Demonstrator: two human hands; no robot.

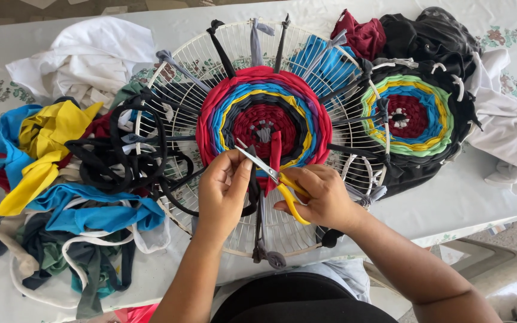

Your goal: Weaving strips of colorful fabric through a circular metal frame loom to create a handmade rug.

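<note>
At the table's near edge, the right hand [324,197] gripped yellow-handled scissors [273,176], blades slightly parted and pointing up-left toward the left hand [225,191], which pinched a dark fabric strip [252,191] hanging over the wire frame [181,72] below the woven disc [264,119].

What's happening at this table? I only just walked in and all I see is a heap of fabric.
A person is working on a round woven mat of red, blue, yellow and purple fabric strips, stretched over a white wire fan guard. Their right hand holds yellow-handled scissors with the blades open at a red fabric strip, while the left hand pinches fabric beside the blades. A second round mat with green and black edges lies to the right, and loose fabric strips are piled to the left.
</note>
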